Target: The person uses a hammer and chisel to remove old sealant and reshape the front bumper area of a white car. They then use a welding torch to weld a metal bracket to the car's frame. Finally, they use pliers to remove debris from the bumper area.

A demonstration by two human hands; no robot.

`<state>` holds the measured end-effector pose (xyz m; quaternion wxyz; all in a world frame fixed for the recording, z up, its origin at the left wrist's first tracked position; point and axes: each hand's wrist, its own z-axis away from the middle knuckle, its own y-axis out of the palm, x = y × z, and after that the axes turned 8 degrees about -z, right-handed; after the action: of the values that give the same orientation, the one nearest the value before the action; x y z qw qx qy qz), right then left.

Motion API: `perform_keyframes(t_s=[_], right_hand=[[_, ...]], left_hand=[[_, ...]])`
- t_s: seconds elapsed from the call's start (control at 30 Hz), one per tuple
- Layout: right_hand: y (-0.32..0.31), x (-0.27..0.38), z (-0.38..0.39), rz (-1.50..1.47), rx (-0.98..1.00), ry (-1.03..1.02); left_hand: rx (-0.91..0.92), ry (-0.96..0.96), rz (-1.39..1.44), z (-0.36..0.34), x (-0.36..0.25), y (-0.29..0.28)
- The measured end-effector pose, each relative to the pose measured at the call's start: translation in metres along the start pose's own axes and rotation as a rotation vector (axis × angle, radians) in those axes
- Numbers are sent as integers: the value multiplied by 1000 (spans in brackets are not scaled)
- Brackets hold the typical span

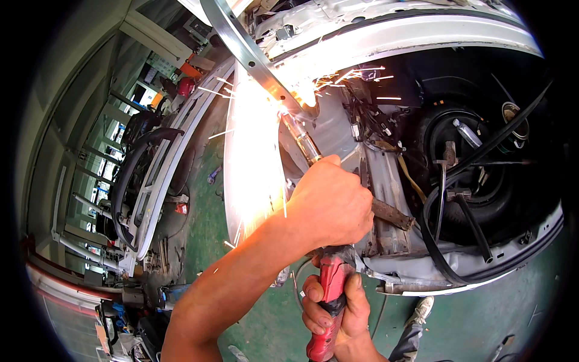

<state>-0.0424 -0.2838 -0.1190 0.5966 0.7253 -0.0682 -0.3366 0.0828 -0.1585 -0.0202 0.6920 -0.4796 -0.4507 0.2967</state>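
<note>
My right hand (353,314) is wrapped round the red and black handle of a welding torch (333,280). Higher up, my left hand (332,202) is closed in a fist around the torch's neck. The metal nozzle (304,142) sticks out beyond that fist, its tip close to the lower end of a shiny, curved metal strip (241,48) with holes. Sparks fly there, and a white glare hides the contact spot and part of the pale car body panel (238,199). A rough brown bar (392,214) shows beside my left fist; whether the fist touches it cannot be made out.
Right, in the car's dark rear well, lie a wheel (434,123), a hammer (446,175), wiring (374,120) and a loose black rubber strip (428,232). A removed bumper (117,199) stands left. Below are the green floor (265,326) and a shoe (423,309).
</note>
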Motion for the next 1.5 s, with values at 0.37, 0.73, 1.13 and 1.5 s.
perform_keyframes(t_s=[0.37,0.73,1.13,1.5], right_hand=[[-6,-1,2,50,16,-7],[-6,-2,1,76,-8,-16],[-6,-1,0,101,-11,-11],[-5,0,-1,93,-6,-7]], left_hand=[[-31,6,41,1,-1,3],[-64,-3,47,1,0,0],[-66,-20,35,2,-1,-1],[-36,-12,36,1,-1,-1]])
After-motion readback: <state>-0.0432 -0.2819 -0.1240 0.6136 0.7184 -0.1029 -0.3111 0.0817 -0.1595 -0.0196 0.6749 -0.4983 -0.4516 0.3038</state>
